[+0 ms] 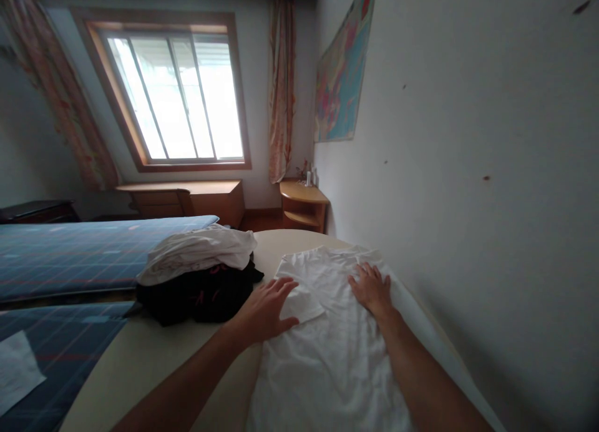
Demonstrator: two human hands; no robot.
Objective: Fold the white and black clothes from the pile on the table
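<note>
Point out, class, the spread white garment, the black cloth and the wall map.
White garment [325,348]: head view, on the middle of its fabric.
Black cloth [194,298]: head view, on its front side.
Wall map [344,73]: head view, on its printed face.

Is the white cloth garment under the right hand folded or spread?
Spread: the wrinkled white cloth garment lies wide across the cream rounded table. Whether hidden layers are doubled, I cannot tell.

daylight comes through a sliding window [180,101] set in a wooden frame [196,166], with floral curtains [281,95] at both sides. a map [344,76] hangs on the spotted white wall [444,232] at right; a wooden corner shelf [304,191] stands lower down. a low wooden desk [218,198] sits below the window; blue plaid mattresses [70,251] lie at left.
</note>
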